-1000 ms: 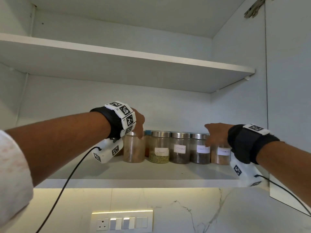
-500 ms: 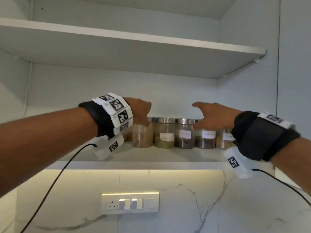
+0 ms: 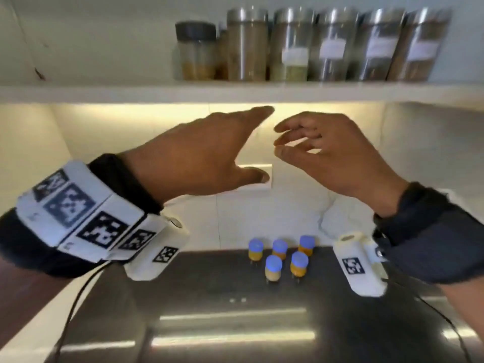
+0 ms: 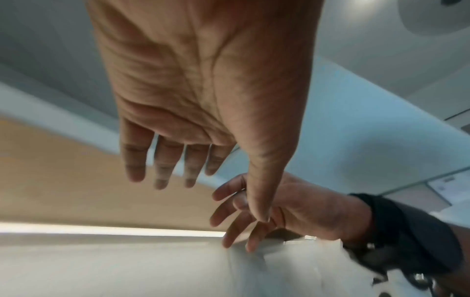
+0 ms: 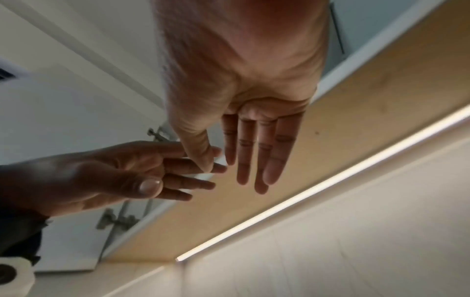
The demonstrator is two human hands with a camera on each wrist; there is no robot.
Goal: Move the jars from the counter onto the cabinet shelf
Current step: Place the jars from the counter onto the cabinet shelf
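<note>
My left hand (image 3: 199,158) and right hand (image 3: 337,155), which were up at the shelf jars (image 3: 332,45) half a second ago, now hang below the cabinet shelf (image 3: 104,93), fingers loose and holding nothing. Those shelf jars (steel-lidded, blurred) hold brown and green contents. On the dark counter (image 3: 235,323) stand five small blue-capped jars (image 3: 277,255) of yellow-orange stuff.

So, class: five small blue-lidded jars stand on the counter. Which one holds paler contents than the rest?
The front left jar of the group: its contents look pale cream, while the other four hold deeper orange-yellow.
</note>
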